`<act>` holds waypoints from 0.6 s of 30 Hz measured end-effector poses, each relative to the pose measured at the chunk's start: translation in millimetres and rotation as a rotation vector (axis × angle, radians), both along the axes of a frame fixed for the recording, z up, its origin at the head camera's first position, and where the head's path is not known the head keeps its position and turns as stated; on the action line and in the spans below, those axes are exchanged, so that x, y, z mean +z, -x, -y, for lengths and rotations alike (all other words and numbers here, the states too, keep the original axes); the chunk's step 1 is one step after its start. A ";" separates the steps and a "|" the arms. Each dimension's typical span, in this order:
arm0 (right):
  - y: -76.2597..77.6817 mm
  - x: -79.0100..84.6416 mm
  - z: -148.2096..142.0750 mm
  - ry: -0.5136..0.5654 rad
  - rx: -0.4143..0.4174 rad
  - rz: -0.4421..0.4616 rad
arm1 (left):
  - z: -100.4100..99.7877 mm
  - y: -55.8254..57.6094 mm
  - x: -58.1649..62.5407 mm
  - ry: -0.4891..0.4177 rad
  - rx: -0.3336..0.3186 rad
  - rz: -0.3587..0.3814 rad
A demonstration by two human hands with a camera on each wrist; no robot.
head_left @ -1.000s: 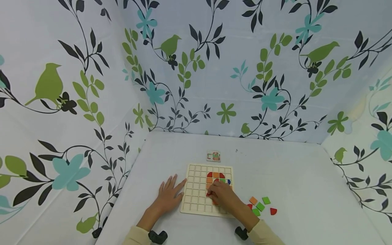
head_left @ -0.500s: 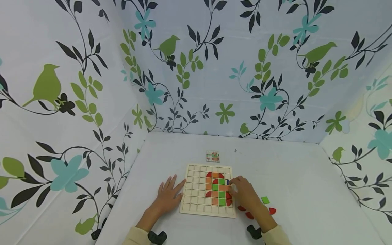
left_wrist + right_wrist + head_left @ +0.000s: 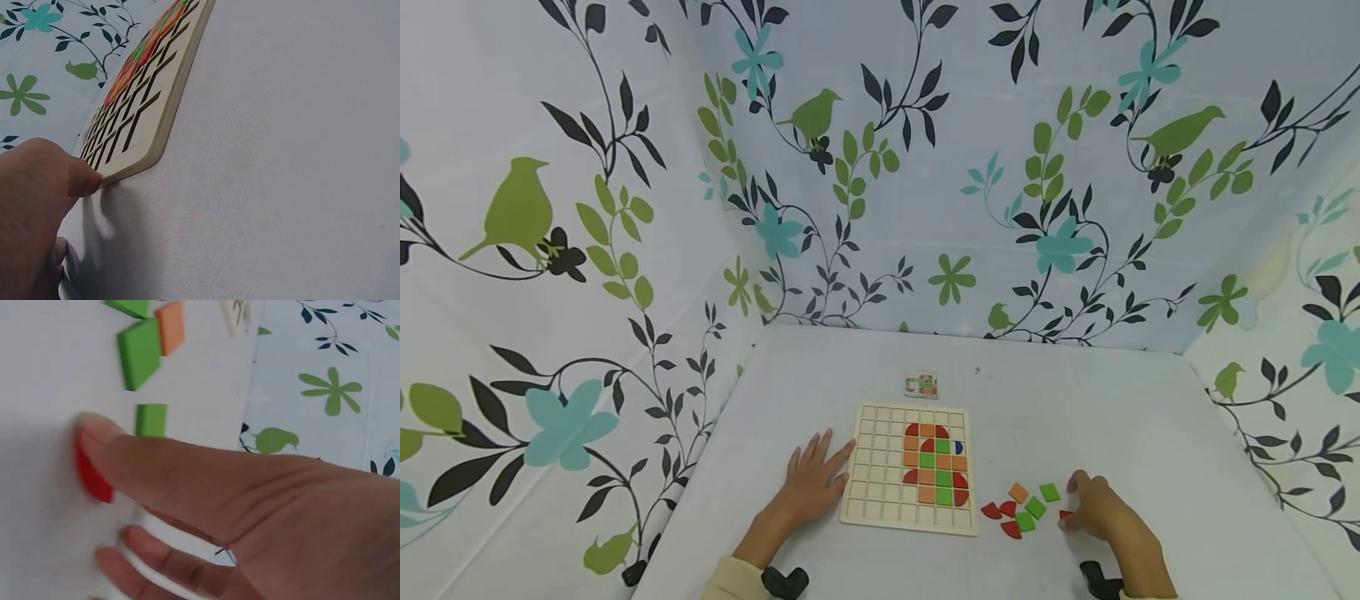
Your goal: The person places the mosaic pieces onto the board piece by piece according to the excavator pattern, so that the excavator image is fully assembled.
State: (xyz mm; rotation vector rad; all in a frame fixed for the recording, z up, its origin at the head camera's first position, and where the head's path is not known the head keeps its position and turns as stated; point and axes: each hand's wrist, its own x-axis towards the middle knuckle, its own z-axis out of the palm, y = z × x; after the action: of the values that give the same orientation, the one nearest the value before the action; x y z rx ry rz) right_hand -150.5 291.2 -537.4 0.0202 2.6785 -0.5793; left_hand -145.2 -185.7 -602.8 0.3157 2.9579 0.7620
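My left hand [image 3: 815, 483] lies with fingers spread at the left edge of a pale wooden grid board [image 3: 880, 500]. In the left wrist view, its thumb [image 3: 84, 177] touches the board's corner. Red, orange, green and blue pieces fill some cells on the board's right side, among them a green square [image 3: 943, 478] and a blue piece [image 3: 958, 447]. Off to the right, my right hand [image 3: 1101, 506] reaches down to a loose red rounded piece [image 3: 92, 470]. Its thumb is against that piece, while the other fingers stand apart from it.
Between board and right hand lie loose pieces: an orange square [image 3: 1018, 492], green squares [image 3: 1036, 507] and several red pieces [image 3: 1011, 529]. A small pattern card [image 3: 921, 384] lies behind the board. Patterned cloth [image 3: 955, 208] rises around the white table [image 3: 790, 375].
My right hand has moved off the board, rightward past the loose pieces to the outermost red one. The pieces it covered now show. My left hand has stayed in place.
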 end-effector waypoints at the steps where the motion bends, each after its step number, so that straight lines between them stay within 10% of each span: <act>1: -2.4 -2.6 -2.2 0.017 0.008 -0.011 | -0.4 -0.1 0.8 0.006 0.001 0.001; 18: 0.2 -32.7 -11.9 0.099 -0.031 -0.214 | 0.6 0.6 1.7 0.027 0.000 0.018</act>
State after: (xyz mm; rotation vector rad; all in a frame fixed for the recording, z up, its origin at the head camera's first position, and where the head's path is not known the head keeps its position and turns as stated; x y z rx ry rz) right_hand -150.7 303.1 -570.1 -0.0301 2.8551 -0.7625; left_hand -145.8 -186.3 -601.1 0.3058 2.9486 0.7205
